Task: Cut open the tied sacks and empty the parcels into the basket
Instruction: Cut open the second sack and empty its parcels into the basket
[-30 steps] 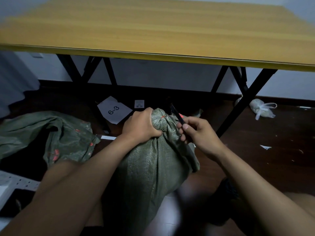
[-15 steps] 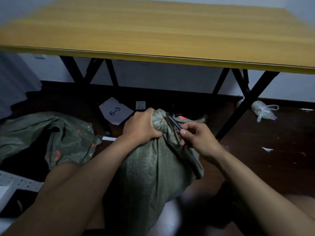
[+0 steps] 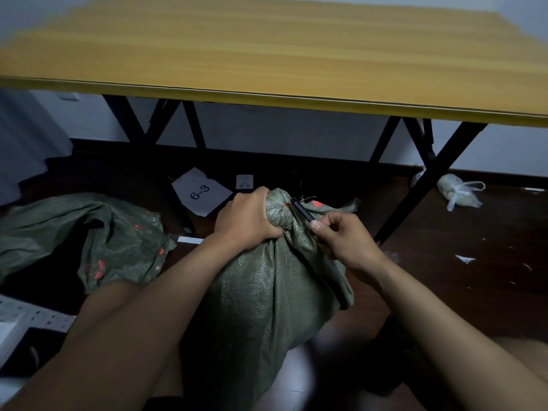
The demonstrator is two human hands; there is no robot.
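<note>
The cutter (image 3: 302, 209) now lies lower against the sack's (image 3: 267, 292) gathered neck than a second ago, when its tip stood clear above the knot, and the right hand (image 3: 347, 241) has dropped with it.

A yellow wood-grain surface (image 3: 267, 54) on black crossed legs (image 3: 427, 185) fills the upper frame above a dark floor (image 3: 474, 277). The green woven sack stands upright on the floor between the person's forearms, in front of the surface, its top bunched tight. A second green sack (image 3: 89, 232) lies crumpled and slack on the floor to the left, well apart from the first.

The left hand (image 3: 246, 221) is closed in a fist around the standing sack's neck, just under the knot. The right hand pinches the slim black cutter between thumb and fingers, the tool's far end touching the bunched fabric beside the left hand's knuckles.

A white sheet marked "6-3" (image 3: 201, 191) lies on the floor under the surface, behind the left hand. A small tied plastic bag (image 3: 458, 192) rests on the floor by the right-hand legs. A perforated white panel (image 3: 35, 317) shows at the lower left edge; what it belongs to cannot be told.
</note>
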